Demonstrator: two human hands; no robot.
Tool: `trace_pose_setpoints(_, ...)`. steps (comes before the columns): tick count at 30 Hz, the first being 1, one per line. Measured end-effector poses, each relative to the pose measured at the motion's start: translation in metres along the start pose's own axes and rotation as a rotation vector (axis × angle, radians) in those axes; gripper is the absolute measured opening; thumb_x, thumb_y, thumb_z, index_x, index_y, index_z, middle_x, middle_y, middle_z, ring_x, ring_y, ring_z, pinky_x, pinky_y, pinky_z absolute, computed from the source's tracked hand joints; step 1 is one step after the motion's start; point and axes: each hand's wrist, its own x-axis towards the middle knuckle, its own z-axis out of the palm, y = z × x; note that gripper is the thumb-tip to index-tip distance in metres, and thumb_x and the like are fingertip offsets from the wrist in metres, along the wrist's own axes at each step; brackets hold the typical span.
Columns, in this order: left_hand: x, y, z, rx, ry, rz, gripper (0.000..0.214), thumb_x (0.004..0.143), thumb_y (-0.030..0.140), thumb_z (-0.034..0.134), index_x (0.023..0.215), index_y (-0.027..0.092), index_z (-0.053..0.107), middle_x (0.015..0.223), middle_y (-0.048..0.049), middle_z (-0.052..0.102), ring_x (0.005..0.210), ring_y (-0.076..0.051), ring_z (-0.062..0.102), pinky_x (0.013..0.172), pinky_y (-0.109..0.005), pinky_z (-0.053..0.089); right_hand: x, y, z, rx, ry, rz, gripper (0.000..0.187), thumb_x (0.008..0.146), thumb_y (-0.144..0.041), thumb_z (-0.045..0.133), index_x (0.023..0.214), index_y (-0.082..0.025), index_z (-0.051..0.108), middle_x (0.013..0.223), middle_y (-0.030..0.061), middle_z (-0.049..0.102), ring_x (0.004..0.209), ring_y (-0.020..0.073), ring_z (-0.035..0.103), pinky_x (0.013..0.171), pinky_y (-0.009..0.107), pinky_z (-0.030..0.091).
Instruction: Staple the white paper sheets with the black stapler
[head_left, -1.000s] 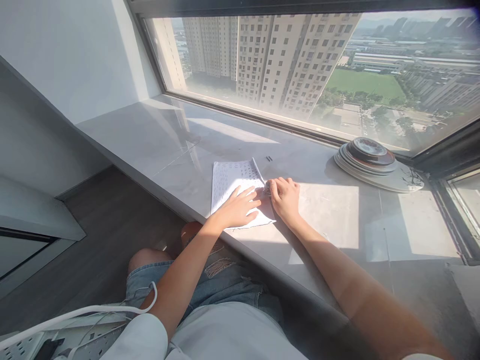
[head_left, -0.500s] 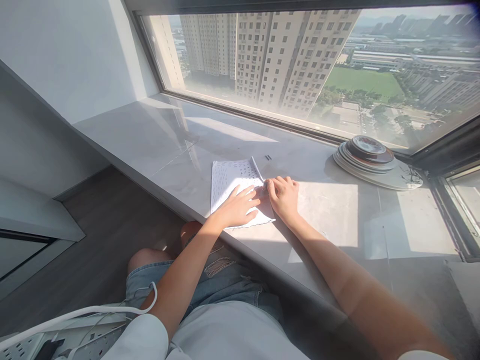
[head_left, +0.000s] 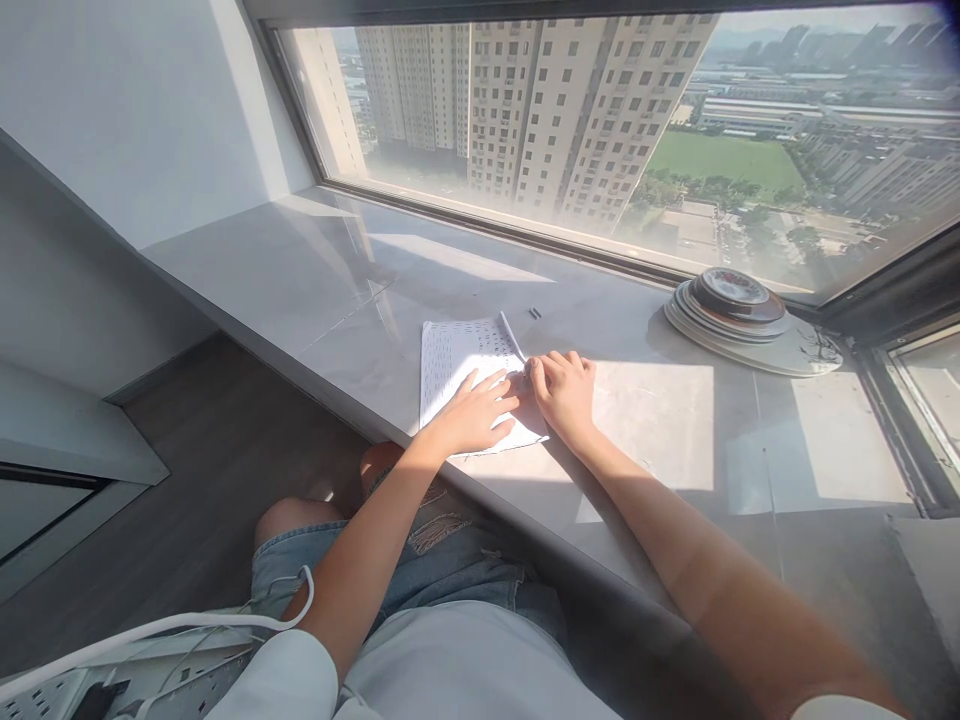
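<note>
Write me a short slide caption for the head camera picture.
Left hand flat on a printed sheet, right hand curled at its edge, on a sunlit stone windowsill.

window (head_left: 600, 130): wide, tower blocks outside
ledge (head_left: 285, 270): grey stone, sunlit patches
wall (head_left: 135, 110): plain white, left side
floor (head_left: 187, 500): dark wood

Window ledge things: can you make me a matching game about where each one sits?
Things:
1. white printed paper sheet
2. stack of round patterned plates
3. small dark piece
4. white cable

Places:
A. far right end of the grey stone ledge
B. lower left corner of the view
C. under the flat left hand
D. just beyond the sheet's far corner

Pairs: 1-C, 2-A, 3-D, 4-B
</note>
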Motion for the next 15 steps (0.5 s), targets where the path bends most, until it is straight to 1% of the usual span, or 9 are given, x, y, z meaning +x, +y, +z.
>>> trace_pose_setpoints(5, -0.0008, 0.0014, 0.0001, 0.036, 0.007, 0.003, 0.031, 0.101, 0.032, 0.049, 0.126, 0.026, 0.065, 0.153, -0.0088, 0.054, 0.156, -0.03, 0.031, 0.13, -0.059, 0.018, 0.0001, 0.0006, 0.0008, -0.015, 0.007, 0.008, 0.049, 0.111, -0.039, 0.031, 0.077, -0.023, 0.062, 0.077, 0.0048, 0.062, 0.082, 0.0226, 0.049, 0.087, 0.041, 0.029)
trace_pose_setpoints(9, -0.0008, 0.002, 0.0004, 0.038, 0.014, 0.0, 0.031, 0.1, 0.032, 0.05, 0.127, 0.027, 0.065, 0.15, -0.0087, 0.057, 0.156, -0.03, 0.03, 0.13, -0.06, 0.019, 0.0002, 0.0005, 0.0001, -0.017, -0.001, 0.006, 0.048, 0.111, -0.038, 0.03, 0.079, -0.023, 0.063, 0.079, 0.0054, 0.063, 0.084, 0.023, 0.049, 0.088, 0.041, 0.029)
trace_pose_setpoints(15, -0.0004, 0.003, 0.0015, 0.038, 0.012, -0.005, 0.033, 0.101, 0.031, 0.049, 0.13, 0.028, 0.064, 0.15, -0.0086, 0.056, 0.157, -0.03, 0.028, 0.129, -0.061, 0.019, -0.0002, -0.0013, -0.0002, -0.03, -0.007, 0.002, 0.046, 0.11, -0.037, 0.031, 0.08, -0.023, 0.063, 0.08, 0.0055, 0.063, 0.086, 0.0238, 0.049, 0.089, 0.041, 0.028)
